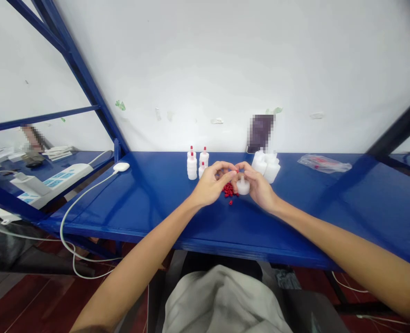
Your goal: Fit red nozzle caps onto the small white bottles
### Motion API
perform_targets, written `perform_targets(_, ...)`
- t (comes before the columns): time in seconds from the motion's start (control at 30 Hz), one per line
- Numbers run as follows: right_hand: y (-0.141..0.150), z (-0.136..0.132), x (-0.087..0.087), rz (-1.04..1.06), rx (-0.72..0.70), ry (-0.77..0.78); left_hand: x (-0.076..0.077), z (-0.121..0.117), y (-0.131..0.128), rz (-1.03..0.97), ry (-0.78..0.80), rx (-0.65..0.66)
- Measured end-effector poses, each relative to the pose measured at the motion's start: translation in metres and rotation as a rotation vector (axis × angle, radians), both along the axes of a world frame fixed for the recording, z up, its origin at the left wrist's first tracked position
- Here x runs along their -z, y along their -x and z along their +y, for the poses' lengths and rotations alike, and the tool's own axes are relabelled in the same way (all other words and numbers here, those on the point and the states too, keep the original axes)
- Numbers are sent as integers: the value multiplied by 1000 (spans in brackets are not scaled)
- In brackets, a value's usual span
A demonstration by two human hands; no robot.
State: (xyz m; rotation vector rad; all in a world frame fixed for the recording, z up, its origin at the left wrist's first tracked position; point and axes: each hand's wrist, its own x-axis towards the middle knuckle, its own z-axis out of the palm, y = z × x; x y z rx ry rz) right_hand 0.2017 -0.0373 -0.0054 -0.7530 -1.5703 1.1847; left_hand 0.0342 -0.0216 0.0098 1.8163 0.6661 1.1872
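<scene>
My left hand (211, 185) pinches a small red cap (237, 170) between thumb and fingertips. My right hand (258, 187) curls around a white squeeze bottle (243, 186), tilted so its nozzle points away from me. The fingertips of both hands meet near the cap. Below them lies a pile of red caps (229, 190), partly hidden by my left hand. Left of my hands stand several white bottles with red tips (192, 167). Behind my right hand is a group of white bottles (271, 169), on which I see no red tips.
A clear plastic bag (324, 163) with something red inside lies on the right of the blue table (138, 203). A dark pixelated panel (260, 133) leans at the wall. On the left are a white cabled device (121, 167) and a power strip (61, 180).
</scene>
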Motion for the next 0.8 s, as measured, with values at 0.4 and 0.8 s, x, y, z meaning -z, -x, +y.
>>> perform_targets(0.4,10,-6,-10,111,100,126,14,-7,-27,-118,177,-20)
perform_targets(0.8,-1,5,3,113,22,97,12,1,-19,-53,16,-73)
